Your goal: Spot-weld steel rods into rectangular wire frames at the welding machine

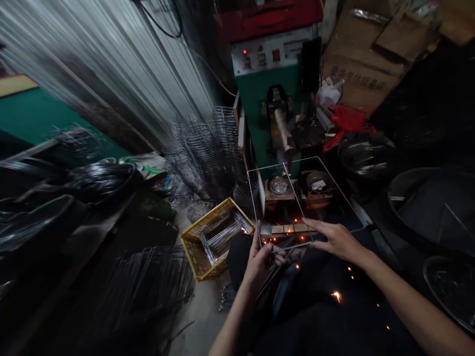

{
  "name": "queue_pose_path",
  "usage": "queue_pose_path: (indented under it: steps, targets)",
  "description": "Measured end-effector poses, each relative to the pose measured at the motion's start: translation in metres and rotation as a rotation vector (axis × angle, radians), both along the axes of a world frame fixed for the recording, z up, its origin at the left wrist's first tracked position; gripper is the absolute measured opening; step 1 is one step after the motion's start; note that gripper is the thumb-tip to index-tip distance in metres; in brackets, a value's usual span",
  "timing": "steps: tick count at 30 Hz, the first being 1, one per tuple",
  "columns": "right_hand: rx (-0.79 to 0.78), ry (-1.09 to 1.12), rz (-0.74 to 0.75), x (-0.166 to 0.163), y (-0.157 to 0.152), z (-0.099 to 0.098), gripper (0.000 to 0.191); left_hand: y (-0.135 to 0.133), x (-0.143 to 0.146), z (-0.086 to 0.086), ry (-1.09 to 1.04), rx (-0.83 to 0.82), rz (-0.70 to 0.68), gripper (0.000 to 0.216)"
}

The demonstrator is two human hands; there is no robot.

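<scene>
A thin metal wire frame (296, 199) with a middle bar is held tilted above my lap, its far edge close to the green machine. Near its lower left corner, my left hand (259, 262) has thumb and fingers closed on the wire. My right hand (336, 241) pinches the frame around the near end of the middle bar, index finger on one side and thumb below. Orange sparks (336, 296) are scattered over my dark clothing and between the hands. The machine's thick metal arm (284, 131) is just beyond the frame.
The green machine (256, 94) has a lit red lamp. A yellow crate (187, 247) holding metal frames is at left of my knees. Stacked wire racks (193, 148) stand behind it. A small dish (279, 185) of metal bits sits ahead; dark tubs (393, 198) are at right.
</scene>
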State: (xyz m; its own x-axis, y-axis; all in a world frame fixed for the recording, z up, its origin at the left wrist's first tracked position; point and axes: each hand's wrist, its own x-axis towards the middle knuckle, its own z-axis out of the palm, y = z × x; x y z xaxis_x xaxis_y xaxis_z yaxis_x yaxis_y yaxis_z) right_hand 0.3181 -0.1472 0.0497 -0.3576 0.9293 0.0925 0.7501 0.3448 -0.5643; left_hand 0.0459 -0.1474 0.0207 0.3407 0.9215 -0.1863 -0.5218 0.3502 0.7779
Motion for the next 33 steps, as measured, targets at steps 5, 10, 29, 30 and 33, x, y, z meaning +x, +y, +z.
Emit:
queue_pose_path:
  steps: [5,10,29,30,33]
  targets:
    - [0.187,-0.128,-0.103,0.012,0.096,0.007,0.070,0.087,0.010,0.006,-0.074,0.083,0.047,0.102]
    - [0.246,-0.222,-0.114,0.016,0.150,0.012,0.070,0.131,0.015,0.003,-0.128,0.110,0.078,0.103]
    - [0.273,-0.098,-0.094,0.035,0.227,0.014,0.050,0.197,0.017,0.010,-0.071,0.103,0.143,0.097]
    - [0.282,-0.098,-0.091,0.035,0.228,0.016,0.048,0.197,0.017,0.011,-0.075,0.103,0.148,0.098]
    - [0.291,-0.110,-0.086,0.035,0.231,0.020,0.044,0.200,0.019,0.012,-0.075,0.113,0.156,0.101]
